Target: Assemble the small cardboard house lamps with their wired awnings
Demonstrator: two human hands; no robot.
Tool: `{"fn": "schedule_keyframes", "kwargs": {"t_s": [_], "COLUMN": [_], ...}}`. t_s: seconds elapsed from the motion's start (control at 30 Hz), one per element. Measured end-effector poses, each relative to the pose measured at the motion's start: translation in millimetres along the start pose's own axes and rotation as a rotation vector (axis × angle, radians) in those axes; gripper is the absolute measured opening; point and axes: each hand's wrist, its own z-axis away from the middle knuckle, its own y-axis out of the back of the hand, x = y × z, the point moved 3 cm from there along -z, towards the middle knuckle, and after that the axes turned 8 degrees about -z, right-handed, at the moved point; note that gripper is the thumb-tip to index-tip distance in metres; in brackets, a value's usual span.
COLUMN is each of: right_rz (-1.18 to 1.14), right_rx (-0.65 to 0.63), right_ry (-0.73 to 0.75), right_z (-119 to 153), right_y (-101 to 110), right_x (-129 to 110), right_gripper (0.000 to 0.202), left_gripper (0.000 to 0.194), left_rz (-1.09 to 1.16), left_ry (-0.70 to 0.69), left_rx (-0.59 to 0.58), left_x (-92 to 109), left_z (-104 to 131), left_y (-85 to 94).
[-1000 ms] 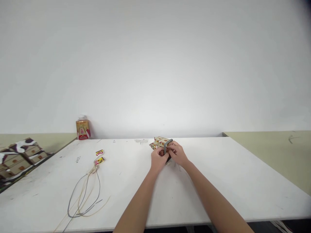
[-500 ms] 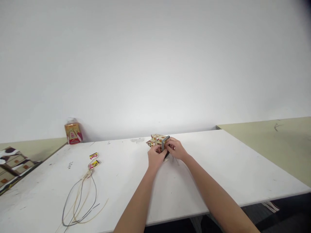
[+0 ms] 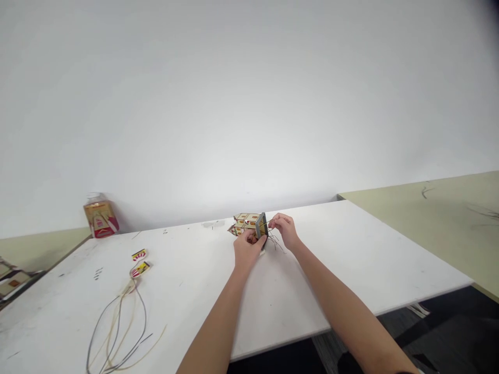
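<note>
A small model house [image 3: 248, 219] with a printed cream and red surface lies on its side at the far middle of the white table, its pointed end to the left. Its grey-rimmed open base [image 3: 262, 226] faces right. My left hand [image 3: 247, 252] is closed around the near side of the house. To the right of the base, my right hand [image 3: 286, 231] is closed in a pinch on a thin wire [image 3: 266, 222] that runs out of the opening. Several more loose wire ends [image 3: 276, 243] stick out below that hand.
At left on the white table [image 3: 312, 280] lie long looped wires [image 3: 145, 311] joined to small red and yellow printed pieces [image 3: 140, 269]. A bottle [image 3: 100, 215] with a red and gold label stands by the wall. Another printed model [image 3: 13, 280] sits at the left edge.
My right hand has moved right, away from the base, drawing a wire out. The house's open base has turned more to the right. The camera view has shifted slightly.
</note>
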Motion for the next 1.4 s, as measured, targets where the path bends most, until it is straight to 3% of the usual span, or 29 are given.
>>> {"fn": "schedule_keyframes", "kwargs": {"t_s": [0.3, 0.73, 1.0, 1.27, 1.4], "right_rz": [-0.156, -0.001, -0.091, -0.255, -0.33], "right_rx": [0.093, 0.188, 0.245, 0.301, 0.317], "right_ry": [-0.119, -0.121, -0.233, -0.322, -0.355], "right_z": [1.7, -1.6, -3.5, -5.2, -6.4], "right_y": [-5.5, 4.3, -0.7, -1.6, -1.3], "right_x": [-2.4, -2.9, 4.3, 7.1, 5.9], "right_gripper": [0.017, 0.036, 0.044, 0.04, 0.037], "left_gripper": [0.022, 0.013, 0.037, 0.057, 0.055], "left_rz": [-0.061, -0.234, -0.366, -0.495, -0.509], "left_ry": [-0.058, -0.146, -0.137, -0.117, -0.147], "left_rx": [0.003, -0.026, -0.131, -0.193, -0.215], "left_x": [-2.2, 3.9, 9.6, 0.9, 0.0], "left_z": [-0.4, 6.2, 9.3, 9.0, 9.7], "left_y": [-5.0, 1.1, 5.0, 4.9, 3.8]}}
